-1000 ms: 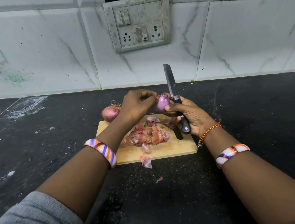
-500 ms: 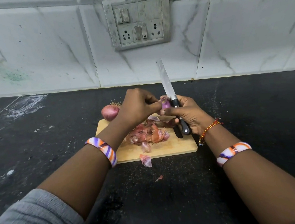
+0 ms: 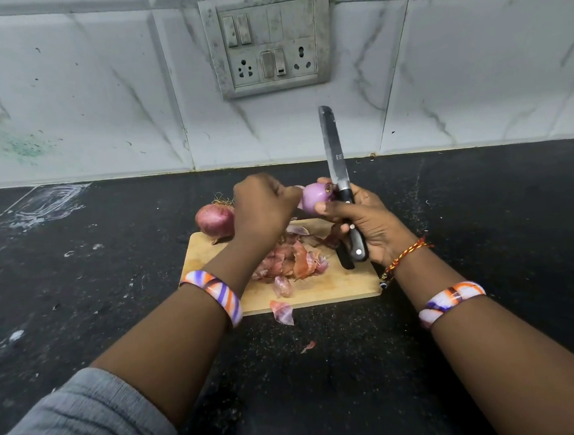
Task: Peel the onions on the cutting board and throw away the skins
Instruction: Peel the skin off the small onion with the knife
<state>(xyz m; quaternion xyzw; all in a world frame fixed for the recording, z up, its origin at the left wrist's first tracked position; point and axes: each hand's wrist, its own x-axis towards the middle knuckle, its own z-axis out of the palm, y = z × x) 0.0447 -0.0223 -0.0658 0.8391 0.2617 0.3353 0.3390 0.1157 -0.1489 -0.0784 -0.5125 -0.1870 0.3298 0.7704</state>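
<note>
onion [image 3: 315, 198] held above cutting board [image 3: 336, 289] | right hand [image 3: 365, 225] clamps it plus knife [image 3: 338, 165], left hand [image 3: 264, 208] pinching skin | I'd worry: upright blade beside fingers, slip cuts; skins [image 3: 289, 263] spilling onto counter [image 3: 78, 285]

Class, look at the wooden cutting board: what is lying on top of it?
On the cutting board lies a heap of onion skins; an unpeeled onion sits at its far left corner. The left hand and forearm cover part of the heap.

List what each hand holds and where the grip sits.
Right hand: knife by its handle, blade up, plus peeled onion at the fingertips. Left hand: pinches skin at that onion's left side.
</note>
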